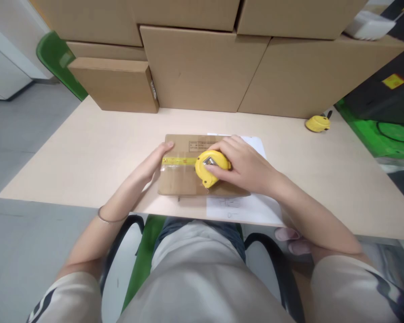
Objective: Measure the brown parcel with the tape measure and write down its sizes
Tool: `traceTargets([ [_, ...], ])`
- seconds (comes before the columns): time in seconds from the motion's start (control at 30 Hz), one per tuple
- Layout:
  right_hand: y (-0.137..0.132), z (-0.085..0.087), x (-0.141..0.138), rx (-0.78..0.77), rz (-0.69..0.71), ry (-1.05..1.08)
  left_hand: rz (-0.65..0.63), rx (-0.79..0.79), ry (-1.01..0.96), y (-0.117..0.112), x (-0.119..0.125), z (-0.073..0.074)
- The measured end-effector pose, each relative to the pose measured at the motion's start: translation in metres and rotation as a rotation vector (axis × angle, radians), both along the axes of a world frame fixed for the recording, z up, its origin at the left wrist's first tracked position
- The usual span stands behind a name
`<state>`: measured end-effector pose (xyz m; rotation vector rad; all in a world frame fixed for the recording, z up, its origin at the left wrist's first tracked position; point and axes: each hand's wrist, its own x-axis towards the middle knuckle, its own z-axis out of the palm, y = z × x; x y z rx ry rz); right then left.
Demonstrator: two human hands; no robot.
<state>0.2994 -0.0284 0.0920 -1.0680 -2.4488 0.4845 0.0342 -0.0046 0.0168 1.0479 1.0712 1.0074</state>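
Note:
In front of me a small cardboard box (180, 181) lies flat on the table, with a printed label (197, 146) on its top and clear packing tape across it. My right hand (249, 163) grips a yellow tape measure (207, 172) over the box, thumb on its face. The yellow blade (180, 161) is drawn out leftward across the top to the box's left edge. At that edge my left hand (151, 162) holds the box, its thumb on the top corner and its fingers along the side. The blade's end hook is not clearly visible.
Large cardboard boxes (205, 72) are stacked along the table's back, with a flatter carton (121, 87) at left. A second yellow tape measure (318, 123) lies at back right. White paper with drawings (245, 208) sits partly under the small box. A green chair (57, 63) stands behind.

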Motion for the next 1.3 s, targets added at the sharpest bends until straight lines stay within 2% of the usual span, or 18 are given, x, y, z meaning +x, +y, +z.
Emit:
traceTargets([
  [0.1,0.007,-0.007,0.008,0.001,-0.097,0.048,-0.025,-0.038,-0.007,0.008,0.000,0.001],
  [0.2,0.020,-0.006,0.036,-0.030,-0.366,0.110,0.028,0.006,-0.010,0.011,0.005,0.002],
  [0.27,0.032,-0.007,0.060,-0.096,-0.574,-0.022,0.090,0.063,-0.006,0.011,0.009,0.000],
  [0.33,0.043,-0.017,0.081,-0.191,-0.675,-0.185,0.116,0.086,-0.041,0.011,0.012,-0.003],
  [0.47,0.052,-0.056,0.098,-0.320,-0.628,-0.267,0.123,0.058,-0.111,0.012,0.014,-0.009],
  [0.53,0.053,-0.072,0.100,-0.363,-0.570,-0.220,0.130,0.041,-0.117,0.012,0.014,-0.010],
  [0.6,0.057,-0.081,0.104,-0.411,-0.521,-0.123,0.129,0.031,-0.124,0.012,0.013,-0.009],
  [0.8,0.075,-0.092,0.131,-0.502,-0.476,0.364,0.080,0.023,-0.110,0.013,0.011,-0.008],
  [0.9,0.079,-0.101,0.138,-0.557,-0.456,0.494,0.090,0.031,-0.089,0.014,0.008,-0.010],
  [1.1,0.076,-0.109,0.132,-0.618,-0.405,0.559,0.122,0.028,-0.071,0.013,0.008,-0.009],
  [1.3,0.074,-0.110,0.127,-0.654,-0.379,0.508,0.139,0.019,-0.041,0.011,0.009,-0.006],
])
